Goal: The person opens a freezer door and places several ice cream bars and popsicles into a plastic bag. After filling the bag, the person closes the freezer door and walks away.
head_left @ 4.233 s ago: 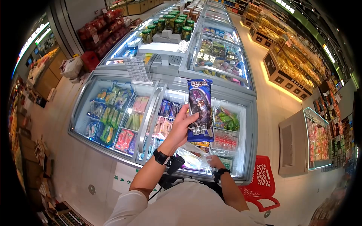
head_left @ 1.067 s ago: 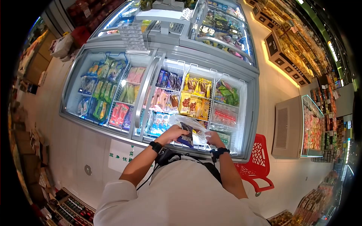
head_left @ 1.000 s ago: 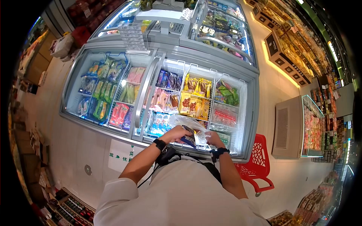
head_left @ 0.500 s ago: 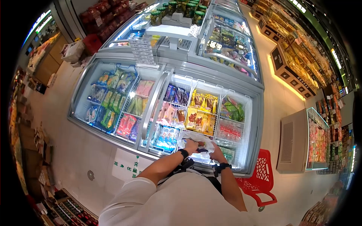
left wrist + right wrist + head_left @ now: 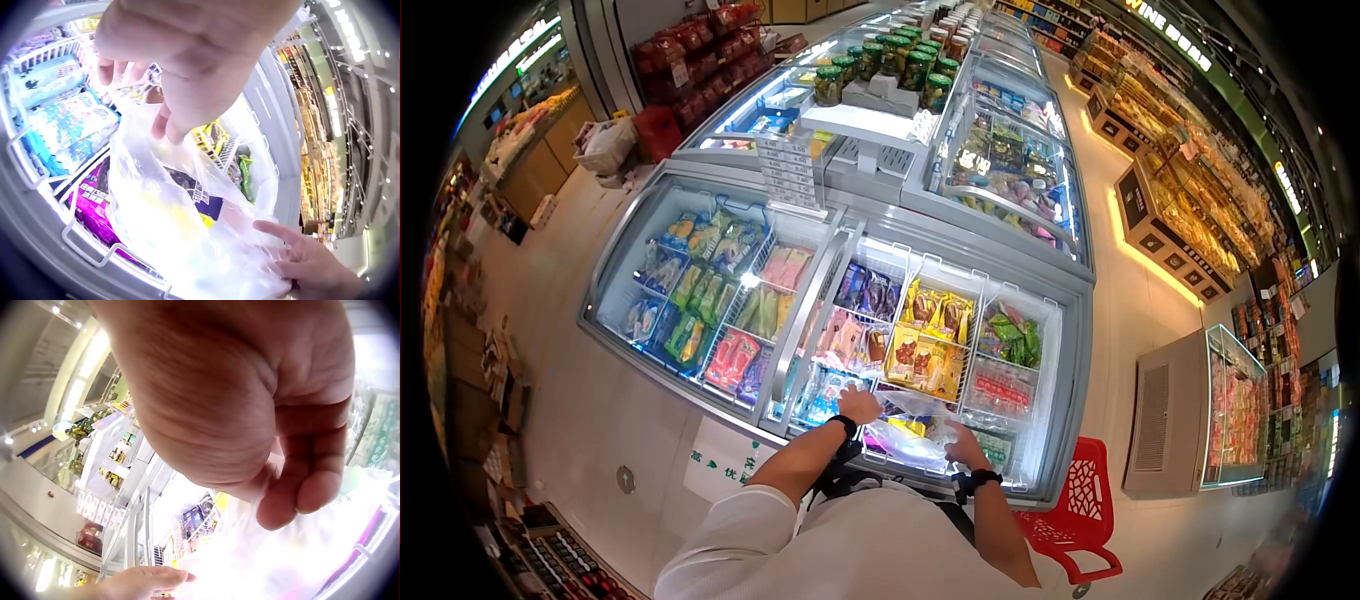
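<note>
One packet (image 5: 199,192), hazy behind plastic (image 5: 240,253)

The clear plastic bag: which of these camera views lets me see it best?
The left wrist view. There the clear plastic bag spreads large across the frame, with a dark blue packet showing inside. The head view shows it small, between left hand and right hand; the right wrist view, washed out by glare.

We are in a supermarket, beside long grey-framed glass-topped chest freezers (image 5: 1069,290) full of colourful wrapped ices. Around us stand a white price board (image 5: 791,172), lit golden-yellow goods displays (image 5: 1190,205) and a red plastic shopping cart (image 5: 1083,500).
</note>
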The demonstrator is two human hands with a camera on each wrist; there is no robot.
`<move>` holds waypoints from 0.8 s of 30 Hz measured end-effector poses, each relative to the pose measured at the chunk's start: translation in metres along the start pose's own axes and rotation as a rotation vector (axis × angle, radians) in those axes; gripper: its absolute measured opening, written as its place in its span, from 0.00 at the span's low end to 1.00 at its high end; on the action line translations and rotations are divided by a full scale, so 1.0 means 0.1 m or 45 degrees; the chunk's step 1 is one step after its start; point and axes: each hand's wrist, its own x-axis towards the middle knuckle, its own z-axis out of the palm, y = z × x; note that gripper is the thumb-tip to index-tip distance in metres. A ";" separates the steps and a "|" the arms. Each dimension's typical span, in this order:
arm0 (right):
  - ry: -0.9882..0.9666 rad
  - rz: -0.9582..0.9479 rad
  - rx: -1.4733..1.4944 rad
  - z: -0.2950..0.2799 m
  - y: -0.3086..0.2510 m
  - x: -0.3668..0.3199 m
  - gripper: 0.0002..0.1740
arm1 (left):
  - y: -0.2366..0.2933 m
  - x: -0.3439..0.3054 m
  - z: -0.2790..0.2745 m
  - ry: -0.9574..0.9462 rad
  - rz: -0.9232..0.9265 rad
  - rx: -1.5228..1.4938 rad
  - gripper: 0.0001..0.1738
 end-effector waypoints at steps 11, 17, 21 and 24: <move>0.177 0.063 -0.142 -0.09 -0.07 -0.01 0.35 | -0.17 0.01 0.03 0.311 0.615 -0.612 0.28; 0.386 -0.322 -0.234 -0.44 0.08 -0.05 0.39 | 0.38 -0.37 -0.73 0.207 0.776 -0.776 0.42; 0.363 -0.196 -0.036 -0.42 -0.35 -0.35 0.40 | 0.35 -0.23 -0.56 0.125 0.594 -0.818 0.40; 0.382 -0.290 -0.223 -0.41 0.30 0.00 0.41 | 0.13 -0.02 -0.42 0.169 0.340 -1.198 0.23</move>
